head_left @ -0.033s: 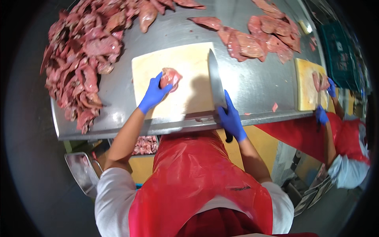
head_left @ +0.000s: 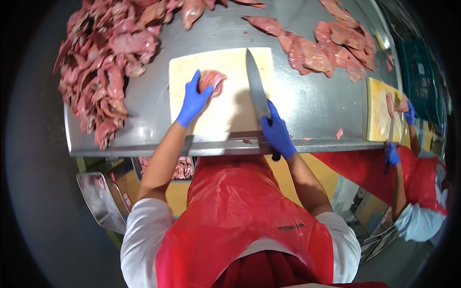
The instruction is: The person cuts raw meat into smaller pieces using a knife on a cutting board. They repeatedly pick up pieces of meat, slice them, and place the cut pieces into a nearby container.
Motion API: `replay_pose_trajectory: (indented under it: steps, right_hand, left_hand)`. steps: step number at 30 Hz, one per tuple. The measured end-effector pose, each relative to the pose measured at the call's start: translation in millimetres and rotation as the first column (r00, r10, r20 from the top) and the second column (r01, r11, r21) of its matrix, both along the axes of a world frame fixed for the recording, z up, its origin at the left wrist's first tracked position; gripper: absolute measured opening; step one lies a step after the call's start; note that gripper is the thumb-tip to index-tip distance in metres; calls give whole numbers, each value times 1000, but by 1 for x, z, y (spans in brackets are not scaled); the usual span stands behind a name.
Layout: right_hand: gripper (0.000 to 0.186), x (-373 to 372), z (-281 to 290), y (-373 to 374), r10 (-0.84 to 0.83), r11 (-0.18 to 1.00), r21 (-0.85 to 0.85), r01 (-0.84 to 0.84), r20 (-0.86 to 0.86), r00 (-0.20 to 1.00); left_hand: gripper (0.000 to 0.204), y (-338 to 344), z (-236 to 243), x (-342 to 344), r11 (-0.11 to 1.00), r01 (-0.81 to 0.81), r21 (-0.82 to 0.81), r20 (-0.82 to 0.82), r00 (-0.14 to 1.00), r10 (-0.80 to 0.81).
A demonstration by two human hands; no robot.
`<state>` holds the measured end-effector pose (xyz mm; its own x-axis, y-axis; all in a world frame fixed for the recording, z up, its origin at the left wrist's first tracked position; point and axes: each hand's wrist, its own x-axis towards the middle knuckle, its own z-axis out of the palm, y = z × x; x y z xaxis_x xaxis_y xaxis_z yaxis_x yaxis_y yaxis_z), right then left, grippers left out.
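Observation:
On a pale cutting board (head_left: 218,120), a piece of raw pink meat (head_left: 217,86) lies near the middle. My left hand (head_left: 194,101), in a blue glove, grips it from the left, with thumb and fingers around its edge. Wrapped around the dark handle of a large knife (head_left: 257,84) is my right hand (head_left: 278,132), also gloved in blue. The long blade points away from me over the right part of the board, apart from the meat.
A big heap of raw meat (head_left: 132,43) covers the steel table's (head_left: 216,29) left side. Flat meat pieces (head_left: 312,55) lie at the far right. A co-worker's gloved hands (head_left: 393,154) work at another board (head_left: 377,110). Below stand a meat-filled tray (head_left: 182,170) and a metal bin (head_left: 98,197).
The knife has moved left, its blade now over the board instead of along its right edge. The meat under my left hand looks more folded. The whole view has shifted slightly.

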<state>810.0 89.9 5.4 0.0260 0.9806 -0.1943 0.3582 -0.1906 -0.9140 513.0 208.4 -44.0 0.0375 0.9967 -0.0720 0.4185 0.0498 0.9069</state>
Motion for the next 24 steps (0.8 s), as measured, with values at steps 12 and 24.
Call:
replay_pose_trajectory:
  steps: [12,24]
  right_hand:
    - [21,-115,7,119,157,898,247,-364,594,789]
    - [30,-120,-9,147,404,886,-111,-451,661,632]
  left_hand:
    - [22,1,0,10,883,-106,458,-1,993,119]
    - [21,27,-12,9,866,6,500,-83,996,41]
